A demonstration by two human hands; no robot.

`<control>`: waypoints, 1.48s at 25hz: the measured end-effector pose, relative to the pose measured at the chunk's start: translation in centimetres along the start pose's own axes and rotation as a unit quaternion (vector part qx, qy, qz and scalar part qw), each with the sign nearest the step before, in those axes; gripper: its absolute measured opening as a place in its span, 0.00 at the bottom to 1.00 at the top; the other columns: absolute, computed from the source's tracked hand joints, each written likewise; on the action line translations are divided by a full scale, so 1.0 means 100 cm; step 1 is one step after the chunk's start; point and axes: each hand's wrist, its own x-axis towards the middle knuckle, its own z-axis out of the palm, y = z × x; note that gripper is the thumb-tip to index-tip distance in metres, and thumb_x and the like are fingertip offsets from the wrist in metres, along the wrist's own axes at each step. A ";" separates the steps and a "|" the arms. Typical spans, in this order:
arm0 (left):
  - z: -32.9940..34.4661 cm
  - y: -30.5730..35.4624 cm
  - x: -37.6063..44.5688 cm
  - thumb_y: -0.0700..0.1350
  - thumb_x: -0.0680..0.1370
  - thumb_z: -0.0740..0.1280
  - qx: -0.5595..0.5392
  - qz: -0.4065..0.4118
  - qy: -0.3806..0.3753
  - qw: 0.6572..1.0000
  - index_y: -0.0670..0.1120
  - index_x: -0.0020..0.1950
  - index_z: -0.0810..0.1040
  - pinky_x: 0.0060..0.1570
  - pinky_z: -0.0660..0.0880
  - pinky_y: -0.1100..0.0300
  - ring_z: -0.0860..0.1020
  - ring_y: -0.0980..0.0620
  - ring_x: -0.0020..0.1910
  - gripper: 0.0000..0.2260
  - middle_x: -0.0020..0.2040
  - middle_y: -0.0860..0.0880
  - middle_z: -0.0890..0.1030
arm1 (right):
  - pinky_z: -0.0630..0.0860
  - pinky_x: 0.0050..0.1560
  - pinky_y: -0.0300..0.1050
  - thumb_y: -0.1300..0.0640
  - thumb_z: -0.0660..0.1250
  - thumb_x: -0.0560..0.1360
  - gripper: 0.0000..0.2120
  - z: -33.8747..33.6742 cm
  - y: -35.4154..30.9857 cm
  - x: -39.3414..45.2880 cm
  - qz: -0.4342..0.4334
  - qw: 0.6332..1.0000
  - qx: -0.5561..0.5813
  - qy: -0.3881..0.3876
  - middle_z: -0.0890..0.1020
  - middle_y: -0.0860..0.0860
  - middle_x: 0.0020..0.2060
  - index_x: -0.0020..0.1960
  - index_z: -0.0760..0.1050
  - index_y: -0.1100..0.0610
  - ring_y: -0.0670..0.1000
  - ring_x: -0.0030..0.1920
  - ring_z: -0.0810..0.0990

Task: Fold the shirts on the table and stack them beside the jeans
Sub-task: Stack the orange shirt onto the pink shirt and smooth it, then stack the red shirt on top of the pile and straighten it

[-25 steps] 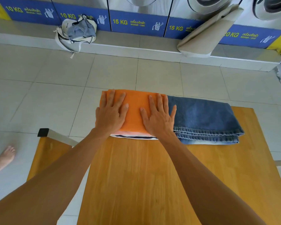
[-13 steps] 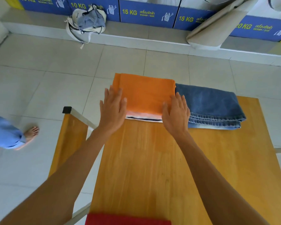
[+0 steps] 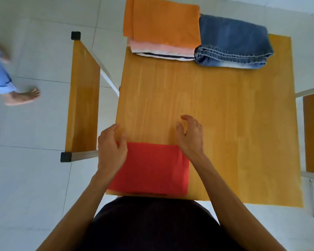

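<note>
Shirts already folded sit stacked at the top centre of the frame: an orange shirt (image 3: 161,20) on top of a pink one (image 3: 159,48) and a striped one, touching the folded jeans (image 3: 234,42) to their right. A second ago both hands pressed flat on that stack; they have since pulled back to the lower middle of the counter (image 3: 225,115), where a folded red shirt (image 3: 150,169) lies at the near edge. The left hand (image 3: 111,149) curls over the red shirt's upper left corner, seemingly gripping it. The right hand (image 3: 190,136) hovers loosely curled over its upper right corner, holding nothing. Likely the red shirt goes onto the stack next.
</note>
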 end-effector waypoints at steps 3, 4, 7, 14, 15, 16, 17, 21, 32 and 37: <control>-0.003 -0.023 -0.015 0.52 0.80 0.62 0.022 -0.033 0.013 0.999 0.49 0.70 0.69 0.63 0.73 0.42 0.73 0.46 0.66 0.19 0.68 0.47 0.74 | 0.76 0.58 0.52 0.53 0.62 0.79 0.15 -0.001 0.015 -0.028 0.029 0.999 0.016 -0.010 0.80 0.52 0.59 0.65 0.73 0.54 0.54 0.57 0.79; -0.005 -0.030 -0.020 0.52 0.80 0.62 0.023 -0.045 0.014 0.999 0.49 0.70 0.69 0.62 0.74 0.42 0.73 0.46 0.65 0.19 0.68 0.47 0.74 | 0.77 0.56 0.52 0.52 0.62 0.79 0.15 -0.003 0.018 -0.037 0.044 0.999 0.016 0.003 0.80 0.52 0.58 0.64 0.73 0.54 0.54 0.55 0.80; -0.007 -0.046 -0.032 0.55 0.79 0.61 0.040 -0.068 0.008 0.997 0.49 0.69 0.68 0.60 0.75 0.42 0.74 0.45 0.64 0.20 0.65 0.46 0.75 | 0.77 0.51 0.50 0.39 0.62 0.75 0.22 -0.013 0.019 -0.065 0.134 0.990 -0.023 0.028 0.80 0.50 0.56 0.63 0.72 0.52 0.53 0.53 0.81; -0.008 -0.045 -0.044 0.60 0.78 0.61 0.010 -0.139 -0.068 0.988 0.43 0.67 0.70 0.54 0.75 0.49 0.77 0.43 0.59 0.26 0.63 0.43 0.77 | 0.74 0.46 0.48 0.24 0.63 0.65 0.38 -0.009 0.016 -0.109 0.225 0.966 -0.097 -0.085 0.80 0.48 0.51 0.60 0.69 0.53 0.54 0.52 0.81; -0.010 -0.042 -0.044 0.61 0.78 0.61 0.003 -0.150 -0.079 0.986 0.42 0.66 0.70 0.54 0.75 0.49 0.77 0.42 0.59 0.27 0.62 0.43 0.77 | 0.76 0.46 0.48 0.25 0.64 0.65 0.37 -0.009 0.016 -0.107 0.226 0.968 -0.072 -0.086 0.81 0.47 0.50 0.59 0.72 0.53 0.53 0.51 0.81; -0.011 -0.041 -0.042 0.62 0.77 0.61 -0.004 -0.158 -0.091 0.983 0.43 0.66 0.70 0.55 0.74 0.48 0.77 0.42 0.59 0.27 0.62 0.44 0.77 | 0.78 0.47 0.49 0.25 0.65 0.65 0.35 -0.009 0.017 -0.105 0.225 0.970 -0.040 -0.086 0.82 0.46 0.48 0.58 0.74 0.53 0.51 0.49 0.82; -0.013 -0.041 -0.040 0.63 0.77 0.61 -0.009 -0.163 -0.106 0.981 0.43 0.67 0.70 0.56 0.74 0.48 0.77 0.41 0.60 0.28 0.62 0.44 0.77 | 0.80 0.48 0.49 0.26 0.67 0.65 0.33 -0.009 0.018 -0.103 0.220 0.972 -0.003 -0.085 0.83 0.45 0.46 0.56 0.77 0.52 0.49 0.48 0.82; -0.018 -0.041 -0.032 0.63 0.78 0.59 -0.062 -0.146 -0.143 0.977 0.47 0.65 0.74 0.54 0.74 0.50 0.77 0.47 0.55 0.25 0.61 0.47 0.79 | 0.80 0.45 0.47 0.33 0.70 0.69 0.21 -0.011 0.015 -0.100 0.199 0.974 0.093 -0.055 0.83 0.43 0.43 0.51 0.78 0.48 0.46 0.44 0.82; -0.023 0.035 0.030 0.63 0.79 0.53 -0.135 -0.031 -0.117 0.983 0.52 0.69 0.67 0.59 0.75 0.47 0.76 0.50 0.58 0.23 0.59 0.55 0.74 | 0.76 0.40 0.46 0.36 0.64 0.75 0.21 -0.039 -0.019 -0.020 0.189 0.959 0.212 0.014 0.80 0.47 0.46 0.55 0.71 0.53 0.48 0.44 0.80; -0.047 0.116 0.105 0.62 0.80 0.52 -0.138 0.042 -0.071 0.987 0.52 0.71 0.66 0.56 0.75 0.50 0.74 0.52 0.54 0.24 0.58 0.56 0.73 | 0.79 0.41 0.42 0.42 0.71 0.74 0.25 -0.079 -0.061 0.068 0.144 0.940 0.308 0.020 0.80 0.45 0.51 0.64 0.67 0.52 0.45 0.48 0.82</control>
